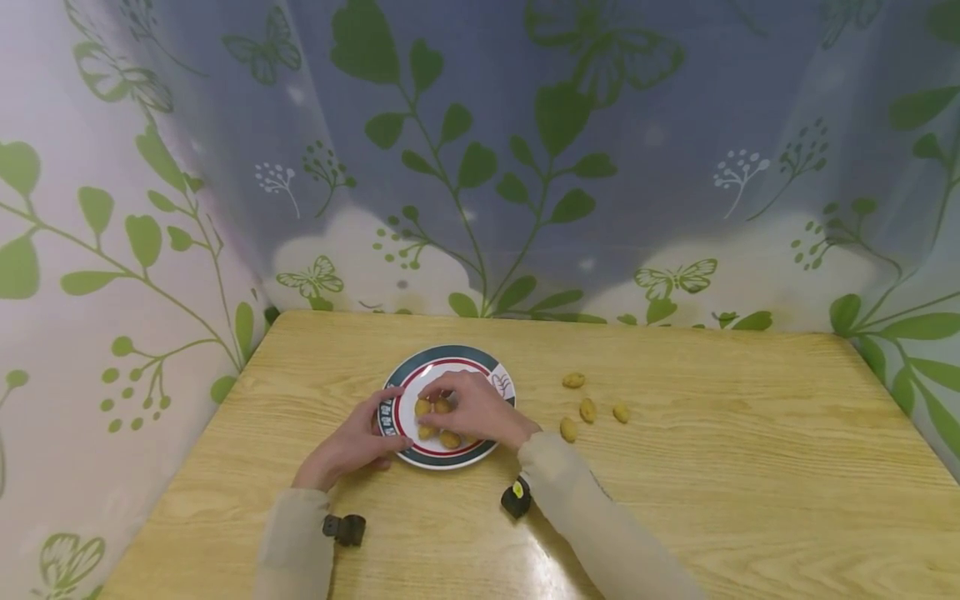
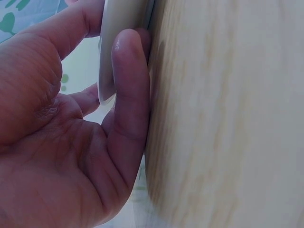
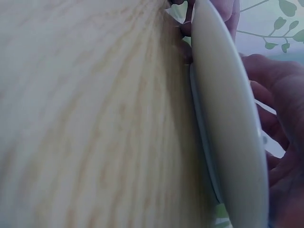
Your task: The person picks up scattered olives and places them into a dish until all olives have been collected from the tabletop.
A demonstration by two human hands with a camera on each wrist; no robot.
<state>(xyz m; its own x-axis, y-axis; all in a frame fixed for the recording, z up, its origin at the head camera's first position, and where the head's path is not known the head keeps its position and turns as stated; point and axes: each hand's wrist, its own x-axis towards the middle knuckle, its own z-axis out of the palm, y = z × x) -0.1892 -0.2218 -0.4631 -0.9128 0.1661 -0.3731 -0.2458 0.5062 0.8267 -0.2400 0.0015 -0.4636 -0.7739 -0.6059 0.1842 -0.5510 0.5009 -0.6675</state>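
A round white plate (image 1: 450, 460) with a dark blue-grey rim and red rings sits on the table. My left hand (image 1: 351, 446) grips its left side; in the left wrist view, fingers reach beneath the pale underside (image 2: 108, 61). Several small yellow-brown oval pieces, wrinkled like dried fruit, lie in the plate, one nearest its front (image 1: 450, 439). Over them, my right hand (image 1: 476, 408) pinches one oval piece (image 1: 423, 407) between thumb and fingertips. The right wrist view has the plate's side (image 3: 228, 109) in front of part of that hand.
Several more oval pieces lie loose on the wooden table (image 1: 720, 467) right of the plate, one (image 1: 573, 380) farthest back. A patterned curtain with green leaves (image 1: 480, 167) hangs behind the table's back edge. Each sleeve carries a small black camera (image 1: 516, 498).
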